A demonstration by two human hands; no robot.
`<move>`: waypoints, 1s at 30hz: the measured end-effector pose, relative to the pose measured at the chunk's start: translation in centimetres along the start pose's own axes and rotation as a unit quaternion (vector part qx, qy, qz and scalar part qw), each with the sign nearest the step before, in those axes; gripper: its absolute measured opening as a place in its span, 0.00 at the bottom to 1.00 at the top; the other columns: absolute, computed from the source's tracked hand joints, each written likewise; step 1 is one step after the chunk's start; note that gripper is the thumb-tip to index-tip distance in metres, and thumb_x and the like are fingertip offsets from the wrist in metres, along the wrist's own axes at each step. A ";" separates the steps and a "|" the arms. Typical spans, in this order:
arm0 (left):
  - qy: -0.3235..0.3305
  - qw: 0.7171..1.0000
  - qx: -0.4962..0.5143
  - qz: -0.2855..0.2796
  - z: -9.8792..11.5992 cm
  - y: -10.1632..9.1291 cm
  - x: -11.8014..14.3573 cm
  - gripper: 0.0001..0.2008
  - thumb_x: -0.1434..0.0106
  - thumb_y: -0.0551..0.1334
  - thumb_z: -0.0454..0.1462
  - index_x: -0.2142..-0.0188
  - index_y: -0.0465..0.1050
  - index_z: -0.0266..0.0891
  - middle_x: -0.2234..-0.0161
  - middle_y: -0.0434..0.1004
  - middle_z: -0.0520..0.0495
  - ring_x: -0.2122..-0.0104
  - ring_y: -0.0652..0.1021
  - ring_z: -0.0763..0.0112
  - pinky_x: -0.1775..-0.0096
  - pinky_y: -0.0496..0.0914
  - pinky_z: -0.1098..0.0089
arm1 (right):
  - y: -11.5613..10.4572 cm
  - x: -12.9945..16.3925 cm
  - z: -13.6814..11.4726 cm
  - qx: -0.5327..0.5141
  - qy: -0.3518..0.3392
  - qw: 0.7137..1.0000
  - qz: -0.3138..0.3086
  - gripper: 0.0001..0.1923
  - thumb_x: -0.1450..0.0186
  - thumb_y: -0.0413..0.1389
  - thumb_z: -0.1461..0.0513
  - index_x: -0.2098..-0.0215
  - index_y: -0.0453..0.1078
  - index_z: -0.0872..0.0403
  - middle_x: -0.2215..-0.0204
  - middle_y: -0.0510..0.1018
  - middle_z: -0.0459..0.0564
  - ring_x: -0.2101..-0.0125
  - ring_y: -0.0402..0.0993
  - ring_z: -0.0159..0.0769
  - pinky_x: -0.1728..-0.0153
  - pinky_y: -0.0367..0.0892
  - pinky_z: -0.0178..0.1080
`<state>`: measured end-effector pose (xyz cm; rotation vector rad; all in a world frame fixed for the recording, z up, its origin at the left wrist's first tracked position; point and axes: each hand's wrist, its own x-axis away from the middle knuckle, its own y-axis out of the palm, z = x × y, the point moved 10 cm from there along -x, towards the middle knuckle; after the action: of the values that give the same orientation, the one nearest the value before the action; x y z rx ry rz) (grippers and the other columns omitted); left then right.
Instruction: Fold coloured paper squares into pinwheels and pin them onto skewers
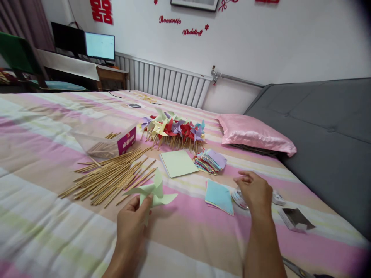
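Note:
My left hand (131, 224) pinches the middle of a pale green paper pinwheel (153, 191) and holds it just above the striped bedspread. My right hand (255, 191) hovers with fingers loosely curled over a small roll of tape (238, 199), holding nothing. A light blue paper square (218, 197) lies between my hands. Further out sit a stack of green paper squares (178, 163) and a fanned pile of coloured squares (210, 160). A heap of bamboo sticks (110, 175) lies to the left.
Finished pinwheels (174, 129) on sticks are piled at the centre. A clear plastic box (106, 139) holds more sticks. A pink pillow (255, 135) lies by the grey headboard (327, 131). A small open box (294, 219) rests at the right, and scissors (298, 270) lie near the lower edge.

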<state>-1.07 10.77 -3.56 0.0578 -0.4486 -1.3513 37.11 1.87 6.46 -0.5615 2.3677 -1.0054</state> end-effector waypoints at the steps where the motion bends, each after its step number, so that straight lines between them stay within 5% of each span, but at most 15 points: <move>1: 0.002 1.000 -0.001 0.000 0.0 0.0 0.0 0.16 0.60 0.71 0.42 0.74 0.75 0.35 0.79 0.71 0.53 0.79 0.67 0.76 0.77 0.61 0.75 | 0.9 0.3 -0.9 -0.042 -0.010 0.999 -0.021 0.14 0.49 0.58 0.59 0.64 0.75 0.53 0.73 0.81 0.50 0.68 0.78 0.43 0.63 0.68 0.40; 6: 0.003 1.000 -0.002 -0.001 0.1 0.0 0.0 0.15 0.59 0.71 0.42 0.75 0.74 0.35 0.80 0.69 0.54 0.79 0.65 0.77 0.77 0.60 0.77 | 7.3 4.3 -7.6 -0.197 -0.119 0.959 -0.165 0.13 0.47 0.56 0.64 0.63 0.74 0.56 0.73 0.80 0.50 0.71 0.77 0.36 0.66 0.71 0.35; 12: 0.001 1.000 0.018 -0.007 0.4 0.4 0.5 0.14 0.59 0.70 0.41 0.75 0.73 0.35 0.81 0.67 0.56 0.80 0.64 0.78 0.78 0.58 0.77 | 13.8 10.6 -12.1 -0.185 -0.221 0.903 -0.319 0.17 0.45 0.52 0.71 0.60 0.73 0.54 0.69 0.81 0.47 0.67 0.78 0.32 0.64 0.71 0.32; 18: 0.004 1.000 0.019 -0.020 0.1 0.5 0.3 0.13 0.56 0.70 0.41 0.73 0.74 0.36 0.79 0.67 0.56 0.79 0.65 0.78 0.77 0.60 0.77 | 15.2 11.9 -12.1 -0.120 -0.272 0.892 -0.339 0.22 0.47 0.52 0.74 0.57 0.72 0.53 0.64 0.81 0.47 0.65 0.77 0.32 0.61 0.68 0.34; 30: -0.001 0.999 0.037 -0.013 0.5 0.5 0.5 0.13 0.58 0.70 0.40 0.74 0.73 0.35 0.81 0.65 0.57 0.80 0.65 0.79 0.78 0.58 0.77 | 15.2 11.7 -11.7 -0.024 -0.279 0.898 -0.339 0.11 0.42 0.54 0.68 0.65 0.76 0.52 0.68 0.81 0.48 0.66 0.74 0.36 0.64 0.63 0.34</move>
<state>-0.74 10.52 -2.85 0.1247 -0.5012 -1.3598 18.35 11.52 -1.24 -1.5357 1.6945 -0.8819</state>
